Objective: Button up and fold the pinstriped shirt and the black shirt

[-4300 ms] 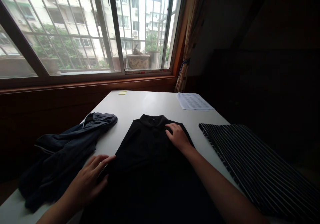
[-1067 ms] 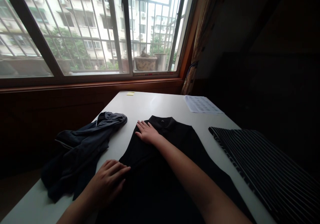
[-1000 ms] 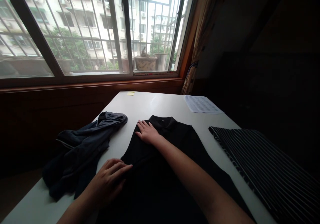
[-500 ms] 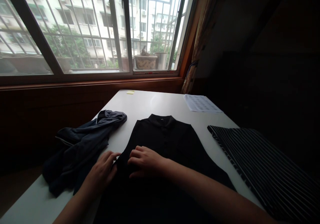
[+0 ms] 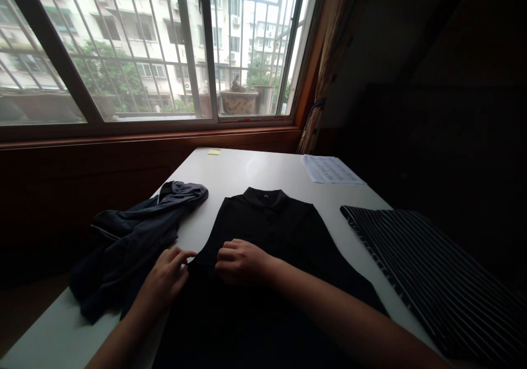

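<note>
A black polo shirt (image 5: 284,237) lies front up on the white table, its collar at the far end and its lower part running towards me. At its left edge my left hand (image 5: 164,278) pinches the fabric between thumb and fingers, with the index finger stretched out. My right hand (image 5: 242,262) reaches across the shirt from the right, its fingers curled closed on the cloth at the left of the chest. The dark fabric beneath both hands shows little detail.
A crumpled dark blue-grey garment (image 5: 140,242) hangs partly over the left edge of the table (image 5: 234,168). On the right lies a folded black-and-white striped cloth (image 5: 428,270). Printed papers (image 5: 333,169) and a yellow note (image 5: 213,152) lie at the far end, below a barred window (image 5: 152,45).
My right hand's thumb and fingers have closed together on the shirt, and the hand has shifted slightly right. My left hand has moved slightly left and up, still at the shirt's edge.
</note>
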{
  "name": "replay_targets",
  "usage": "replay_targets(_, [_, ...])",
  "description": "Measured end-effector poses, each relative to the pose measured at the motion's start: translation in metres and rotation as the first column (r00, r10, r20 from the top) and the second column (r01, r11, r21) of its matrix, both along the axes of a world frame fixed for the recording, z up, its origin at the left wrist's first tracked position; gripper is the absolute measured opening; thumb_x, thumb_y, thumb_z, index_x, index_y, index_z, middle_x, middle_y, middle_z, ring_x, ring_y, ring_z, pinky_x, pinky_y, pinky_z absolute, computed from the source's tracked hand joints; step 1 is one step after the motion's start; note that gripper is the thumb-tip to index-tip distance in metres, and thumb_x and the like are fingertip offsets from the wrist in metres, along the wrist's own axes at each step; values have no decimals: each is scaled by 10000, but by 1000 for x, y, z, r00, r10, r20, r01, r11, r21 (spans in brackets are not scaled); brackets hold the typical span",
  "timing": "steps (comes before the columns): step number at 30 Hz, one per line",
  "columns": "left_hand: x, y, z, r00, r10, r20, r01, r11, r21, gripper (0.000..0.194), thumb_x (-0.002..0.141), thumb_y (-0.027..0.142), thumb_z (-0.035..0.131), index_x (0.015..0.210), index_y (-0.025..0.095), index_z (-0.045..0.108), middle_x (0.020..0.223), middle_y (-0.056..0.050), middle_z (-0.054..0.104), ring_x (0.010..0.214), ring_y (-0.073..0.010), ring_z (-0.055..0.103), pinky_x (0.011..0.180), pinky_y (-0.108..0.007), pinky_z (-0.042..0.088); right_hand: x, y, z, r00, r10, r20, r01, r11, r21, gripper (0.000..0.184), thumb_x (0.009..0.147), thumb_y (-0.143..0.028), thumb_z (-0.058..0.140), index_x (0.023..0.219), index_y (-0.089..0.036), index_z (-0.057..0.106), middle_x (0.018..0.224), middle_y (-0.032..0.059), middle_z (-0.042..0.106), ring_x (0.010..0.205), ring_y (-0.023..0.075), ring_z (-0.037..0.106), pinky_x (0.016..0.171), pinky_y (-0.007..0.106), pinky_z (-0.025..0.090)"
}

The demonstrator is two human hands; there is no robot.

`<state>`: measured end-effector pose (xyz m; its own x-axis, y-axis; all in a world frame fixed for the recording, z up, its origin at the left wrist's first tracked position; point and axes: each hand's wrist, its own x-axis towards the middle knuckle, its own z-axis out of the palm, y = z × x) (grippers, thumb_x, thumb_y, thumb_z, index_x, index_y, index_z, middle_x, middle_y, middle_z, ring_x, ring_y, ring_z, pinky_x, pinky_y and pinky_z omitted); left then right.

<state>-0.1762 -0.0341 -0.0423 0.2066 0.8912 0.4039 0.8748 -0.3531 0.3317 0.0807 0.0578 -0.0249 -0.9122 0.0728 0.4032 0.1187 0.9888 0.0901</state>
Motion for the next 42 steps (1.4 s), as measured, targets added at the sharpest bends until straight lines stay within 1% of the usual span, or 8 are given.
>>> replay_targets(5, [0,-1,-6,983,-102,-155,115,990,79,635,881,34,455,1402,385,544,1400,-30,559,1210,-245,559,993,-414,544,2,1,-3,1000,14,12,-13,998,-68,138,968,-303,543,966,-235,663,983,41,661,901,185,557,751,304,456])
replay_targets(9, [6,-4,0,954,-192,-231,210,976,56,651,862,3,442,1423,322,533,1531,-19,468,1404,-260,429,1114,-460,467,4,3,2,999,33,-22,-37,974,-224,167,958,-344,573,986,-220,680,1019,52,671,890,176,582,840,307,498])
replay_targets(12, [11,-7,6,932,-259,-253,277,960,37,629,866,48,478,1450,282,506,1517,-22,496,1420,-259,427,1143,-462,442,3,9,4,996,-66,-56,42,934,-356,196,967,-323,572,1085,-208,679,1088,68,685,954,172,622,906,310,514])
replay_targets(15, [16,-8,9,906,-317,-280,341,939,39,570,913,115,502,1461,270,496,1470,-32,551,1385,-248,483,1158,-466,426,0,22,-1,968,-249,-35,214,889,-404,321,990,-309,535,1265,-174,631,1291,120,653,1191,216,599,1052,372,467])
replay_targets(20, [19,-9,8,900,-336,-277,360,932,41,534,924,137,521,1446,252,512,1427,-40,593,1318,-228,560,1119,-426,483,-10,49,-15,890,-416,186,456,811,-368,630,999,-495,478,1496,-111,430,1594,179,340,1496,300,276,1211,499,262])
replay_targets(24, [20,-11,9,901,-351,-256,370,929,29,532,922,147,539,1443,251,513,1412,-35,606,1301,-224,575,1112,-410,494,-18,71,-19,857,-445,258,514,767,-384,747,997,-610,380,1554,-114,324,1642,149,205,1530,275,168,1240,493,165])
replay_targets(31, [21,-13,11,891,-352,-288,371,929,14,467,932,159,536,1393,236,559,1383,-30,629,1255,-218,614,1081,-402,525,-26,97,-20,831,-479,284,556,732,-394,794,985,-664,317,1582,-143,253,1661,114,137,1544,249,94,1246,488,100])
replay_targets(42, [21,-12,10,868,-352,-351,400,914,73,448,912,109,487,1341,199,582,1341,-48,661,1200,-201,653,1033,-381,554,-33,110,-21,791,-592,157,605,714,-353,659,1012,-521,369,1540,-128,356,1637,126,257,1508,251,247,1233,434,185])
